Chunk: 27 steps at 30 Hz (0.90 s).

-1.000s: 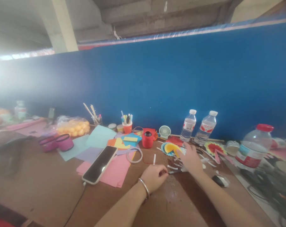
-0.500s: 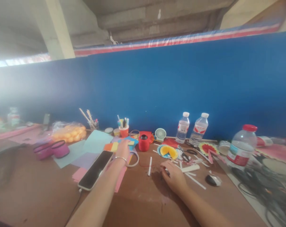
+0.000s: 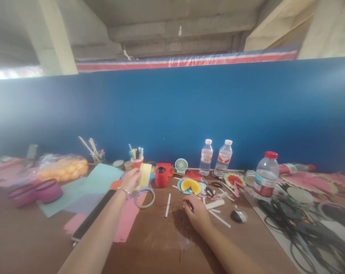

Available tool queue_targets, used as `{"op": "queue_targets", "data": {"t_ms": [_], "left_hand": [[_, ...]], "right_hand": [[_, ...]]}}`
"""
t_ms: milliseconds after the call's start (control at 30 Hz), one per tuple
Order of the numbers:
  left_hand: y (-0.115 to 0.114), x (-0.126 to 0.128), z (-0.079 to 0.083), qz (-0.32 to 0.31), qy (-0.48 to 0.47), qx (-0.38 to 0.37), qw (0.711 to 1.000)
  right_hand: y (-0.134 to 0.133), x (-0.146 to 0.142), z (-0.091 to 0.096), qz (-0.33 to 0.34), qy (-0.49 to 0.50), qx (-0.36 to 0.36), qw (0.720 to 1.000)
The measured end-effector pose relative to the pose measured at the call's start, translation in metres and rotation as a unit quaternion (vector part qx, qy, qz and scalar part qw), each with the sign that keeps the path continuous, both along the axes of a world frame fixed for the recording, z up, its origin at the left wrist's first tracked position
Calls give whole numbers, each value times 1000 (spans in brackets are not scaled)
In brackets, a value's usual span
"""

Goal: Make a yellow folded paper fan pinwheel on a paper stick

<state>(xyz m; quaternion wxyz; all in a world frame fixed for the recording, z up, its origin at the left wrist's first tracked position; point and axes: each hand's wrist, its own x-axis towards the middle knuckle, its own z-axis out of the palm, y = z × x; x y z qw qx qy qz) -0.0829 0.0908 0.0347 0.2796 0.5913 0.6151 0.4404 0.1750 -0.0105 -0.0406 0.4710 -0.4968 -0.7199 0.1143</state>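
My left hand [image 3: 130, 181] is closed on a yellow strip of paper [image 3: 145, 176], pinched by one side and raised over the paper pile. Under and beside that arm lie pink paper [image 3: 126, 224], a light blue sheet [image 3: 105, 176] and a black-screened phone [image 3: 94, 215]. A roll of tape [image 3: 145, 198] rests just right of the left hand. My right hand [image 3: 195, 210] lies on the table with its fingers curled; something small and dark shows at them, too unclear to name. Near it are a white strip [image 3: 168, 205], a blue-and-yellow pleated paper piece [image 3: 190, 186] and scissors [image 3: 212, 188].
Two water bottles [image 3: 206, 158] stand by the blue partition [image 3: 172, 106], with a red-capped bottle [image 3: 266, 177] to the right. A red container [image 3: 161, 177], small fan [image 3: 181, 165] and pen cup [image 3: 137, 161] line the back. Black cables [image 3: 292, 220] lie at right, a mouse-like object [image 3: 238, 216] nearer.
My left hand has lifted the yellow paper strip off the pile, tilting it upright. My right hand stays in about the same place on the table. The view has turned right.
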Motion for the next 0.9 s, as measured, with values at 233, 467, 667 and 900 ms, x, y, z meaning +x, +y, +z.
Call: {"op": "queue_targets", "data": {"t_ms": [233,467,667,900], "left_hand": [[-56,71,-29,-238,-77,-23,968],[-82,103,-48,-274,106,43,955],[-73,87,-49,-275,160,32,947],[-74,86,-55,-291,195,33,936]], "right_hand": [[2,-2,0,102,256,-129,953],[11,5,-8,57,229,-163,958],[8,15,-3,64,36,-177,982],[7,28,9,-34,-134,-97,986]]}}
